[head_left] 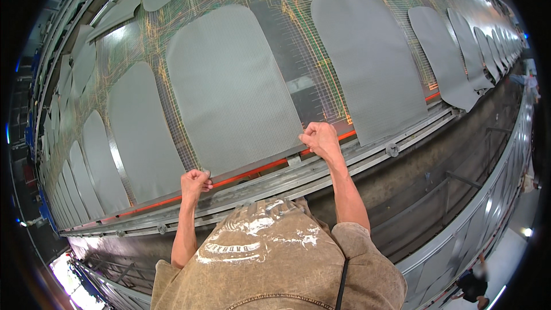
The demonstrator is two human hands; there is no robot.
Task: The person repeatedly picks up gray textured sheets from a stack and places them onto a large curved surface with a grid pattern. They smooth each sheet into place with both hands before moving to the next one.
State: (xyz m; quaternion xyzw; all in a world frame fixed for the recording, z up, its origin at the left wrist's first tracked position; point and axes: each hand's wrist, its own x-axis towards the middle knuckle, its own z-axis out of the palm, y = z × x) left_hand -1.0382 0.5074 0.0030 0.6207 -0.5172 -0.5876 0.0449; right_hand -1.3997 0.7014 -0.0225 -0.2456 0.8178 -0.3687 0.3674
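A grey, finely ribbed sheet [229, 86] with a rounded far end lies on a long dark surface [281, 40] covered with orange and green lines. At its near left corner, my left hand [196, 183] pinches the edge with curled fingers. My right hand [321, 139] is closed on the near right corner, fingertips pressed together. The near edge between my hands lies close to a red strip [258, 170]. Another grey sheet [370, 69] lies to the right of my right hand, and one more sheet [140, 129] lies to the left of my left hand.
A metal rail [275, 186] with round knobs [392, 150] runs along the near edge, between me and the surface. Several similar sheets continue in both directions; one on the right [442, 57] curls over the edge. A person [473, 284] is at the far lower right.
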